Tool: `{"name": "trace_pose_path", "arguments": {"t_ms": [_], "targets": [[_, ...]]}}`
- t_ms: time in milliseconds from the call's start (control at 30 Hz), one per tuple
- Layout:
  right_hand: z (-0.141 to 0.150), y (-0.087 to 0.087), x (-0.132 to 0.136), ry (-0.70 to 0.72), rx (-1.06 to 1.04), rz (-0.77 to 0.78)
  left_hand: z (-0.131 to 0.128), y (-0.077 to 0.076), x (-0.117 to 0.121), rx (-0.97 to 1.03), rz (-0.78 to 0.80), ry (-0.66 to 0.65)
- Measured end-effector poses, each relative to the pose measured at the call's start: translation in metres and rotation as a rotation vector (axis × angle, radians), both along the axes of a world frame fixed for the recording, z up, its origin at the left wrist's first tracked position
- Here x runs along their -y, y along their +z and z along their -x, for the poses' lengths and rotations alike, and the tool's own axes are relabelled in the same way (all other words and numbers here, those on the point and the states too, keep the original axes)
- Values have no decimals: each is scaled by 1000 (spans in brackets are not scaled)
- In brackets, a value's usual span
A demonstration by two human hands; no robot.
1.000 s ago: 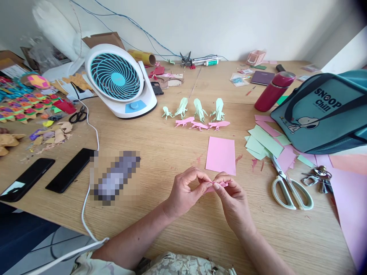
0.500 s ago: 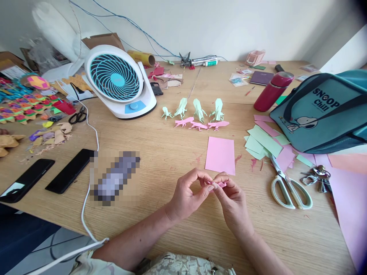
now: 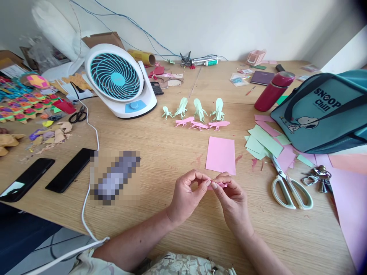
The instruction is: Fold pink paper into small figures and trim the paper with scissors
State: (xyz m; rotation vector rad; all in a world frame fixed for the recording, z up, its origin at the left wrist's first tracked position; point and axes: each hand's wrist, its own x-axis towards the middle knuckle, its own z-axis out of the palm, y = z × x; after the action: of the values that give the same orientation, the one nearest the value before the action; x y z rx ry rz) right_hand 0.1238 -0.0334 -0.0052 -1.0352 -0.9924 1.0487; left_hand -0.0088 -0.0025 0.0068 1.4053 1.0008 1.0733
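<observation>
My left hand (image 3: 187,194) and my right hand (image 3: 232,196) meet low over the wooden table (image 3: 172,152), both pinching a small folded pink paper piece (image 3: 219,185) between their fingertips. Just beyond them lies a flat pink paper rectangle (image 3: 220,155). Farther back stand several pale green folded paper figures (image 3: 197,109) in a row, with three pink folded figures (image 3: 202,124) lying in front of them.
White-handled scissors (image 3: 288,187) and keys (image 3: 317,176) lie at the right beside green and pink paper scraps (image 3: 268,143), a teal bag (image 3: 323,110) and a red bottle (image 3: 273,91). A white desk fan (image 3: 119,80), its cord, and two black phones (image 3: 48,175) sit at the left.
Both hands stay in place and keep working the small pink piece; the fingers shift slightly. Nothing else on the table has moved.
</observation>
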Motion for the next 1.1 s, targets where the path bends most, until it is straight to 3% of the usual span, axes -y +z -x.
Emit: {"name": "trace_pose_path", "arguments": {"t_ms": [200, 367, 567, 667, 900, 1100], "targets": [[3, -1, -1, -31, -92, 22, -2, 1, 2, 101, 71, -34], [1, 0, -1, -9, -90, -15, 0, 6, -2, 65, 7, -47], [0, -1, 1, -15, -79, -28, 0, 5, -4, 119, 78, -76], [1, -2, 1, -13, -95, -11, 2, 5, -4, 32, -45, -29], [1, -2, 2, 57, -199, 49, 8, 11, -6, -218, -496, 38], [1, -2, 2, 72, -204, 46, 13, 10, -11, -326, -729, 25]]}}
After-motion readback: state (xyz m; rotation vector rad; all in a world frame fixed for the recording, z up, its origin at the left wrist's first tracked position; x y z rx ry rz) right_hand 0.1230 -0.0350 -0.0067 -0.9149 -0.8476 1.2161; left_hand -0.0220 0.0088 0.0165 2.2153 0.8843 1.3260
